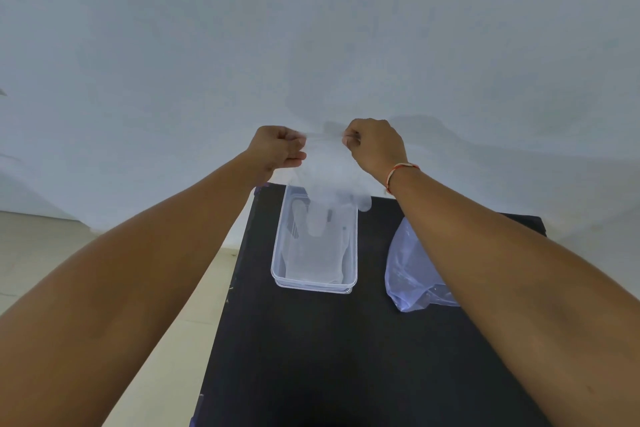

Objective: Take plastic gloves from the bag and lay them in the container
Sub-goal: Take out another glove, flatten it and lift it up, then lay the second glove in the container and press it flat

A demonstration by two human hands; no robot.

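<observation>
Left hand [280, 149] and right hand [375, 146] each pinch a cuff corner of one thin, translucent plastic glove [325, 184], stretched between them and hanging fingers-down. Below the hands: clear rectangular plastic container [281, 253], glove tips dipping over its far end; more film already inside. Crumpled bluish plastic bag [412, 267] lies under the right forearm. Glove judged near-weightless, limp, clingy, slippery; cuff-edge hold suits lowering flat.
</observation>
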